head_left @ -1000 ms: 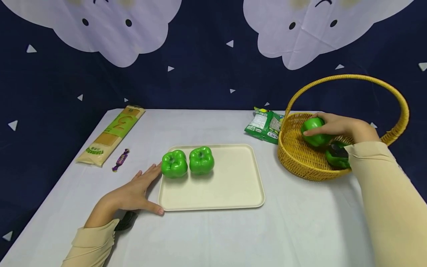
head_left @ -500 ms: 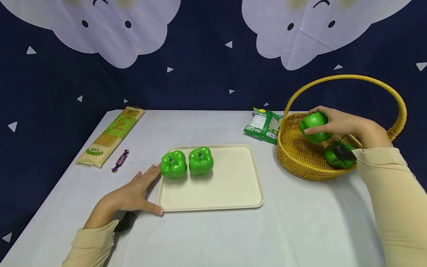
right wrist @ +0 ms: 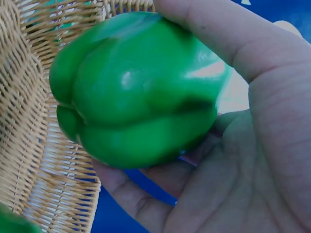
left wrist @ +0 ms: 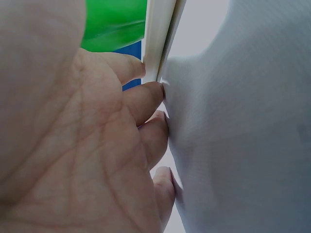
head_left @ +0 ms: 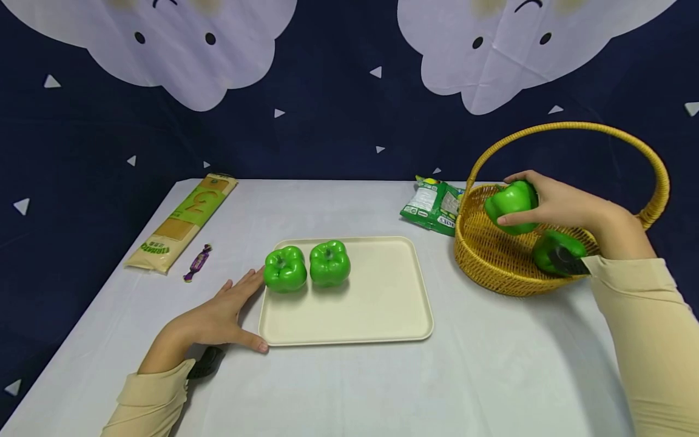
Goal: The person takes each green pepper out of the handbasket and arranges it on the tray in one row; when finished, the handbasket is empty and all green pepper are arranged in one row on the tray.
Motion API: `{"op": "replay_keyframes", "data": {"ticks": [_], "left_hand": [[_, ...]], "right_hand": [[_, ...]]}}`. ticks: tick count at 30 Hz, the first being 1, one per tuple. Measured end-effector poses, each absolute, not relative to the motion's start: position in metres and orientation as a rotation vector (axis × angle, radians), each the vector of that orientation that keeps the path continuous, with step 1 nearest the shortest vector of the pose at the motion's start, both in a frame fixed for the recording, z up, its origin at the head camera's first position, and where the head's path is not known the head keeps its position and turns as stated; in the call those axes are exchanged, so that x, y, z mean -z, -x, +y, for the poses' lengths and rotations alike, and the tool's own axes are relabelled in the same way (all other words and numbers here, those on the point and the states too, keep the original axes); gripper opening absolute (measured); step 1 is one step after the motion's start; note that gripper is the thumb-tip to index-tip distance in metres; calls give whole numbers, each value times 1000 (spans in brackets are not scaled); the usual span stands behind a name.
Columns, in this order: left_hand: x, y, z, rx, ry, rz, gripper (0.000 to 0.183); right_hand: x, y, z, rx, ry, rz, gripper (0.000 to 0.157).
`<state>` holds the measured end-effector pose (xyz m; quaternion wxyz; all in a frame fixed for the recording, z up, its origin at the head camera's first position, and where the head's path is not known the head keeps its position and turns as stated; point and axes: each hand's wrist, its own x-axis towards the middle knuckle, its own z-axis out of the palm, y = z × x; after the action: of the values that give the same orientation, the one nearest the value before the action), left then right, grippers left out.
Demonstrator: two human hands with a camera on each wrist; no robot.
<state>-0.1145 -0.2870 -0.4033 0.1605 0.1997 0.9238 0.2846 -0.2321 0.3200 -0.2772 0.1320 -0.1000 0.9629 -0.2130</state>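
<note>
My right hand (head_left: 573, 206) grips a green bell pepper (head_left: 513, 206) over the yellow wicker basket (head_left: 491, 279); in the right wrist view thumb and fingers wrap the pepper (right wrist: 141, 97) from both sides. Another green pepper (head_left: 548, 252) lies in the basket, partly covered by the dark wrist camera. My left hand (head_left: 218, 318) is spread on the table at the left edge of the cream tray (head_left: 377, 303), its fingertips right at the rim in the left wrist view. On the tray's left part sit two green bell peppers, one (head_left: 285, 269) beside the other (head_left: 330, 263).
A green snack bag (head_left: 434, 205) lies left of the basket, whose tall handle (head_left: 568, 125) arches over the right hand. At the far left are a noodle packet (head_left: 182, 221) and a purple wrapped candy (head_left: 197, 263). A dark blue cloth (head_left: 327, 139) hangs behind the white table.
My right hand has lifted the gripped pepper a little within the basket and tilted it, its wrist shifting right. More of the other pepper in the basket now shows. The left hand stays put.
</note>
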Motion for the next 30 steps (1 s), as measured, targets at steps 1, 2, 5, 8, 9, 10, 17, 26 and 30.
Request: {"op": "replay_keyframes", "data": {"ticks": [1, 2, 5, 8, 9, 10, 17, 26, 30], "left_hand": [[403, 115, -287, -813, -572, 2638, 147], [403, 115, -287, -813, -573, 2638, 147], [404, 115, -288, -810, -576, 2637, 147], [404, 115, -288, -804, -573, 2640, 147], [404, 115, -288, -802, -572, 2642, 147], [404, 115, -288, -801, -571, 2642, 147], [404, 115, -288, -803, -573, 2647, 147], [404, 114, -288, -802, -568, 2648, 147], [404, 115, -288, -802, -566, 2648, 147]], "right_hand": [[277, 231, 319, 610, 300, 2808, 91], [276, 229, 318, 611, 306, 2818, 90], [275, 226, 314, 615, 337, 2846, 87], [274, 222, 310, 628, 359, 2858, 87], [274, 221, 309, 631, 364, 2862, 87], [274, 220, 308, 634, 370, 2866, 86], [273, 215, 299, 715, 398, 2879, 84], [274, 211, 290, 764, 425, 2896, 86], [277, 210, 283, 772, 430, 2879, 84]]}}
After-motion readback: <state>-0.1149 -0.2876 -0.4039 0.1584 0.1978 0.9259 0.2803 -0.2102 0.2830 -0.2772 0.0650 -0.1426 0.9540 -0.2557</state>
